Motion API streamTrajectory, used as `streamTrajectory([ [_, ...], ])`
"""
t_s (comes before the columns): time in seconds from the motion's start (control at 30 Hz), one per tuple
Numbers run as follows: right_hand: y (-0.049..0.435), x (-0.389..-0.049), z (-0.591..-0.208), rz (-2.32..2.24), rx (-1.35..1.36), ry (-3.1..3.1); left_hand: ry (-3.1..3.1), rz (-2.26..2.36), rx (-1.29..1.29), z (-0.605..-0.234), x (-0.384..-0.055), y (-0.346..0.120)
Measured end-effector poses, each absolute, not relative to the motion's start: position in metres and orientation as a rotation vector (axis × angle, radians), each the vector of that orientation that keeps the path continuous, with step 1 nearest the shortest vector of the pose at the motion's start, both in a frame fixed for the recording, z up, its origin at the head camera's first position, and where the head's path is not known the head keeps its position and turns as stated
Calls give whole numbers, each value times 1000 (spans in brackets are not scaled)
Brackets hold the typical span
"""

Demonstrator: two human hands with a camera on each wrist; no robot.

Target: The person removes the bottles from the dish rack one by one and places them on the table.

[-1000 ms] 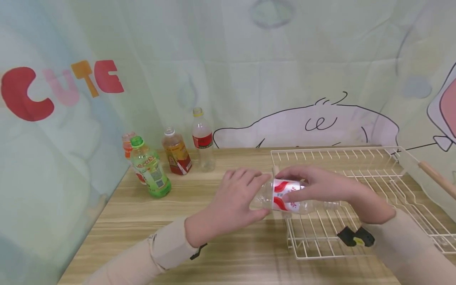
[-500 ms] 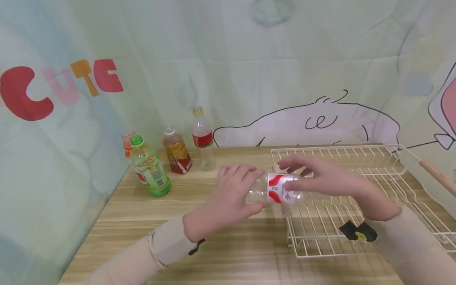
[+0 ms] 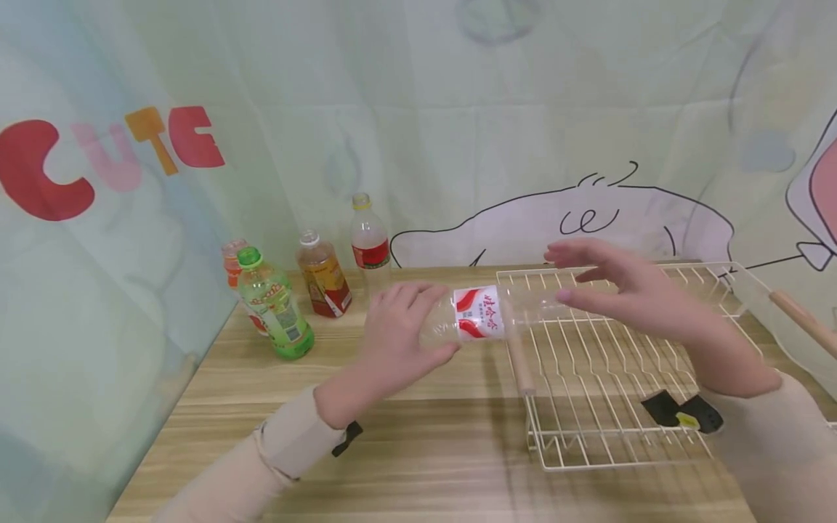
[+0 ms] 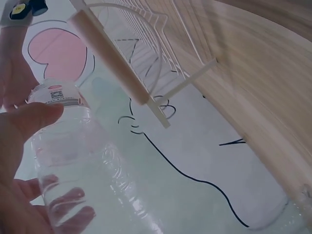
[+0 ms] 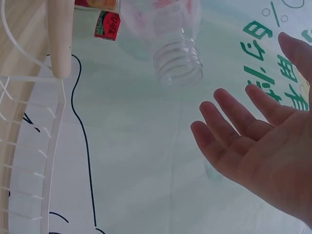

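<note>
A clear plastic bottle with a red and white label lies sideways in the air, its neck pointing right. My left hand grips it round the base end, thumb on the near side. In the right wrist view the bottle's threaded neck shows no cap. Just off that neck, my right hand is raised with fingers extended and apart, holding nothing. The left wrist view shows the left thumb against the bottle, with other fingers visible through the clear plastic.
A white wire rack with wooden handles stands on the wooden table at right. At back left stand a green bottle, an orange-capped-looking bottle, an amber bottle and a red-labelled bottle. A printed curtain hangs behind.
My left hand has lifted the bottle up and to the left, away from over the rack. The right hand has let go of it and moved up and right, fingers straightening.
</note>
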State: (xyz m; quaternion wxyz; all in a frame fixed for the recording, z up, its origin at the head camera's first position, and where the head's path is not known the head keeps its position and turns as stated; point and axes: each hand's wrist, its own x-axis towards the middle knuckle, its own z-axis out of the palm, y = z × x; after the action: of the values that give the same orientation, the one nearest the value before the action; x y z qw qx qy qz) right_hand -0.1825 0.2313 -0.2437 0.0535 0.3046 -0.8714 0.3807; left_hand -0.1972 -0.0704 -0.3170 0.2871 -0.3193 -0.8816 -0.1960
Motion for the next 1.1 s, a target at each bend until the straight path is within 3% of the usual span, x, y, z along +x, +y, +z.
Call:
streamTrajectory([
  [0.7, 281, -164, -274, 1114, 804, -2565, -2354, -964, -309, -328, -220, -114],
  [1.1, 283, -142, -303, 1071, 758, -2538, -2225, -1369, -117, -345, -234, -131],
])
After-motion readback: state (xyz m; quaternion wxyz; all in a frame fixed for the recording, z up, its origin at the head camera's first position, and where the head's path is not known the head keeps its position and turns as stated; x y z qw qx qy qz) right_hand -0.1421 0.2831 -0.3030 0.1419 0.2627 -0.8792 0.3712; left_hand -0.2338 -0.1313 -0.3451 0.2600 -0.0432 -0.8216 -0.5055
